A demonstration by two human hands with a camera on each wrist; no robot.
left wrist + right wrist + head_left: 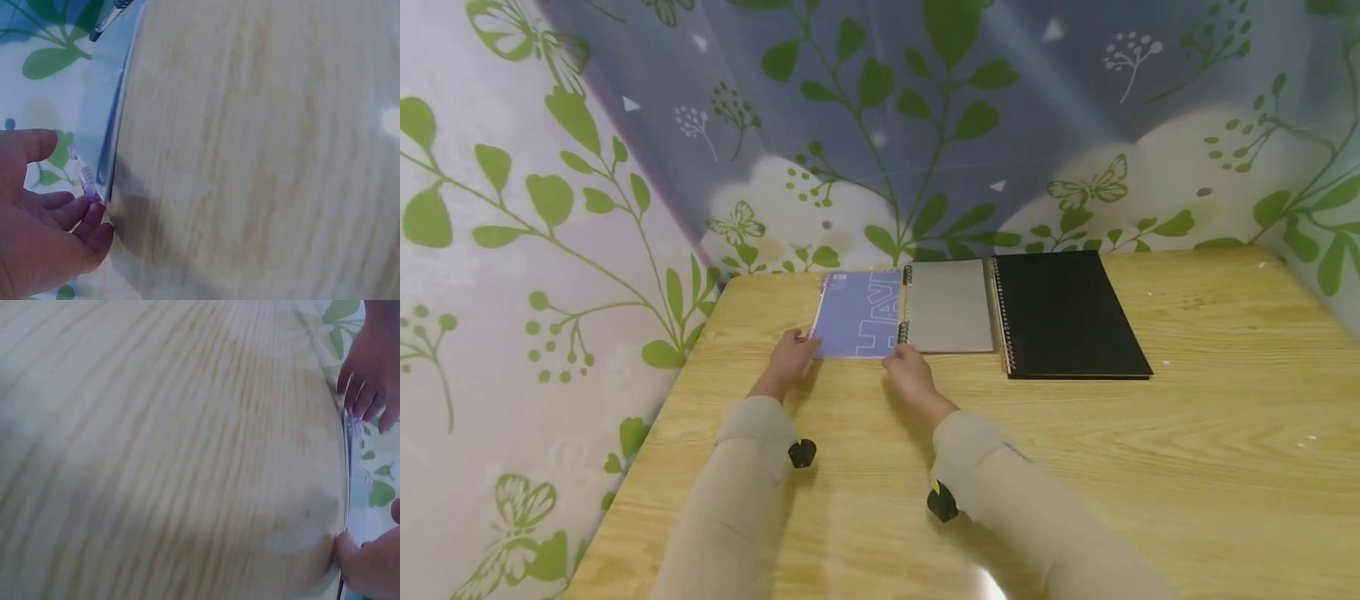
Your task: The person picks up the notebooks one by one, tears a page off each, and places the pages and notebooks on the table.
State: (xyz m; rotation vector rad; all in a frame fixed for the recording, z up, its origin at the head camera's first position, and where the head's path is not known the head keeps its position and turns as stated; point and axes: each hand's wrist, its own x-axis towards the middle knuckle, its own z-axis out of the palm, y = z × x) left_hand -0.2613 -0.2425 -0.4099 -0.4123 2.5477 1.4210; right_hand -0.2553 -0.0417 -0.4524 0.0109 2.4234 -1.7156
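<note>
A purple spiral notebook (857,315) lies flat at the far left of a wooden table (1075,467). My left hand (801,343) is at its near left corner. In the left wrist view the loosely curved fingers (90,219) touch that corner beside the purple binding (84,178), with the thumb held apart. My right hand (901,357) is at the near right corner. In the right wrist view its thumb (365,565) presses against the notebook's near edge (345,462). The left hand (369,375) shows farther along that edge.
A grey spiral notebook (950,305) lies right beside the purple one, and a larger black notebook (1067,312) lies to its right. Leaf-printed cloth walls (550,250) close in the table at the back and left. The table's left edge (647,450) is near my left arm.
</note>
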